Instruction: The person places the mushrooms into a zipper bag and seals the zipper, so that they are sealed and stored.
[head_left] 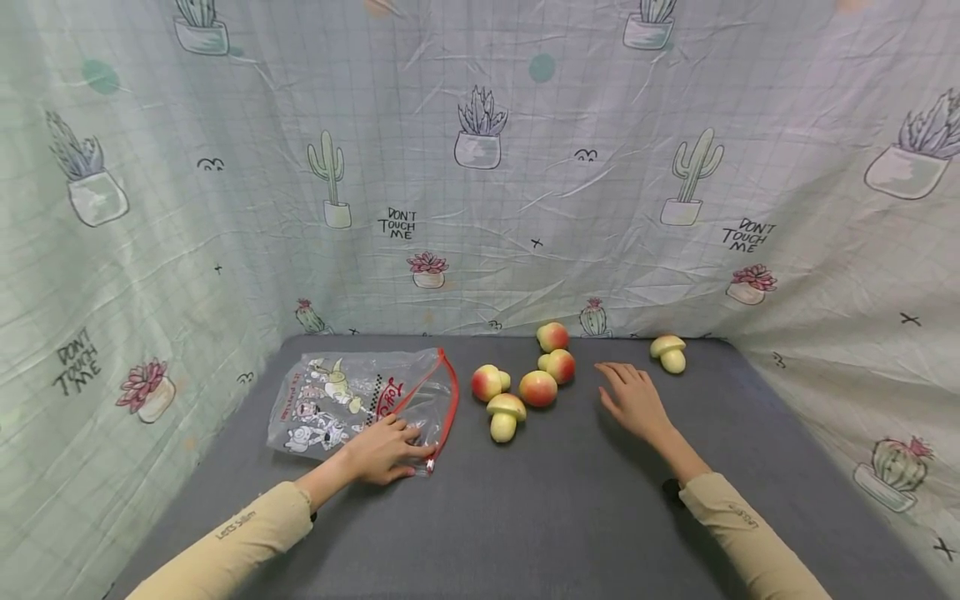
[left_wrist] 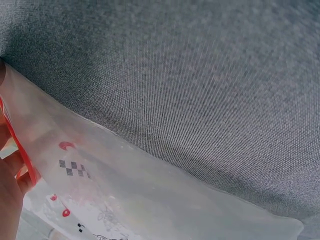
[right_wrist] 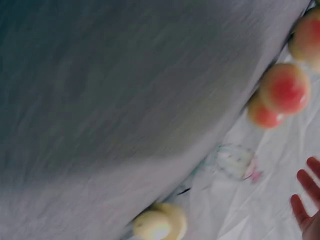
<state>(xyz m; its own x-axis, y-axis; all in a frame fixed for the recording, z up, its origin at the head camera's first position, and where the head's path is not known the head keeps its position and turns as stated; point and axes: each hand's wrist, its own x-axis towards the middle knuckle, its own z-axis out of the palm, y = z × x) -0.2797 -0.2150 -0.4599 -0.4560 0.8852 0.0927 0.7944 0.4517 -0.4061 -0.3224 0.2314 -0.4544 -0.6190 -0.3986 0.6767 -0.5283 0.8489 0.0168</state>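
Two sleeves (head_left: 225, 546) show, left hand (head_left: 385, 451) gripping one bag (head_left: 349, 398), right hand (head_left: 635, 402) outstretched near six toy mushrooms (head_left: 506, 407)

Soft, even light; right wrist view blurred
Faint shadow lies below the right hand (head_left: 634, 402); pale sheen marks the bag (head_left: 356, 387) under the left hand (head_left: 382, 451).

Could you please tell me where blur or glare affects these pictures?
Head view: fairly sharp, with pale sheen on the plastic bag; left wrist view: grey tabletop shows crisp weave centrally, softer towards the top; right wrist view: mushrooms look blurred.
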